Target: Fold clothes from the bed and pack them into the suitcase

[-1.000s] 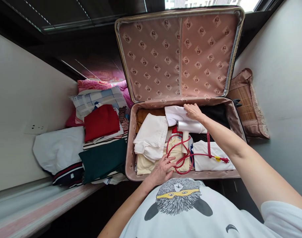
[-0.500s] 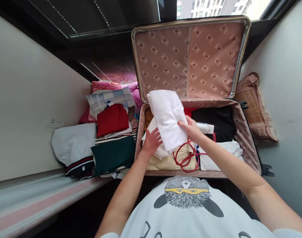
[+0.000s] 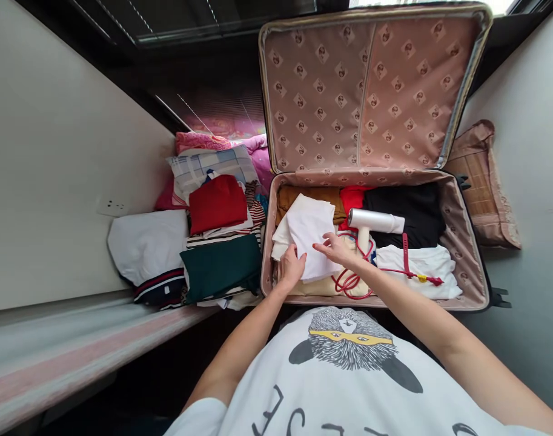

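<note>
A folded white garment (image 3: 310, 221) lies in the left part of the open suitcase (image 3: 371, 307), on top of another white piece of clothing. My left hand (image 3: 293, 266) rests at its left edge, fingers bent but loosely apart. Over its right side is my right hand (image 3: 336, 251), fingers spread and touching or just above the fabric. To the right lies a silver hair dryer (image 3: 377, 221) with a pale handle. Its red cord (image 3: 349, 283) loops beside my right wrist, and the plug end rests on a white folded cloth (image 3: 417, 266).
The suitcase lid (image 3: 362, 97) stands upright at the back. Brown (image 3: 315, 197), red and black clothes (image 3: 406, 209) fill its far side. Left of it are piled a red garment (image 3: 217, 204), a dark green one (image 3: 221, 266) and a white one (image 3: 146, 245). A brown woven cushion (image 3: 483, 188) leans at right.
The white garment, held up by my right hand before, now lies in the suitcase. My right hand has let go, the hair dryer is uncovered, and the view has tilted down.
</note>
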Available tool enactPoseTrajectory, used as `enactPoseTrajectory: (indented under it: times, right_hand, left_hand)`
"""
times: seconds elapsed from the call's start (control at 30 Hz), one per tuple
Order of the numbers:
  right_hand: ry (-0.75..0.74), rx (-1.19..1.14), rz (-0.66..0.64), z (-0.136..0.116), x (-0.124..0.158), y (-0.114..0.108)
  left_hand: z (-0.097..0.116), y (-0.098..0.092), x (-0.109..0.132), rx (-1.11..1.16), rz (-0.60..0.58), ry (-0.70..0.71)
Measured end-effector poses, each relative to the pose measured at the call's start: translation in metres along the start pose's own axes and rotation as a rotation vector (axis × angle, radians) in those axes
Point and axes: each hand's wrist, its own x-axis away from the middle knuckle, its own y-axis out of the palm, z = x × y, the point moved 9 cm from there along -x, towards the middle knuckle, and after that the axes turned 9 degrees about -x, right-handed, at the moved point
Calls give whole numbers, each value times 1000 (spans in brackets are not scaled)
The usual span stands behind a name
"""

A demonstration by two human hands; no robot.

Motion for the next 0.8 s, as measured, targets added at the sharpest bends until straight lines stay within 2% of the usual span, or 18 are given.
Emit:
enactPoseTrajectory:
  times: [0.07, 0.13, 0.2, 0.27, 0.33, 0.37, 0.43, 0.53, 0.6, 0.67, 0.73, 0.8]
  right_hand:
    - [56, -145, -13, -6, -4, 15]
    - [69, -299, -6, -8, -9, 19]
    - [22, -388, -10, -9, -13, 12]
    - [-50, -380, -23, -10, -16, -2]
    - [-101, -334, -4, -8, -18, -17]
    - [-111, -331, 13, -6, -19, -23]
    - [-92, -398, 46, 0, -20, -30]
    - [-3, -565, 113, 11, -20, -37]
    - [44, -603, 117, 14, -18, -36]
    - [62, -565, 50, 11, -17, -28]
    - [58, -497, -31, 4, -16, -16]
    - [49, -405, -61, -2, -17, -5]
  left_hand:
    - [20, 0, 8, 2, 20, 85]
    - [45, 4, 13, 39, 7, 177]
    - [70, 14, 18, 96, -49, 277]
    - [92, 27, 24, 156, -139, 386]
    - [102, 36, 30, 225, -178, 453]
    - [101, 37, 31, 265, -161, 451]
    - [83, 33, 27, 343, -56, 352]
    - [37, 26, 14, 383, 94, 54]
    - [14, 27, 6, 354, 90, -95]
    - [8, 31, 1, 318, 30, -118]
    - [16, 33, -1, 284, 6, -44]
    - [28, 34, 2, 255, 32, 52]
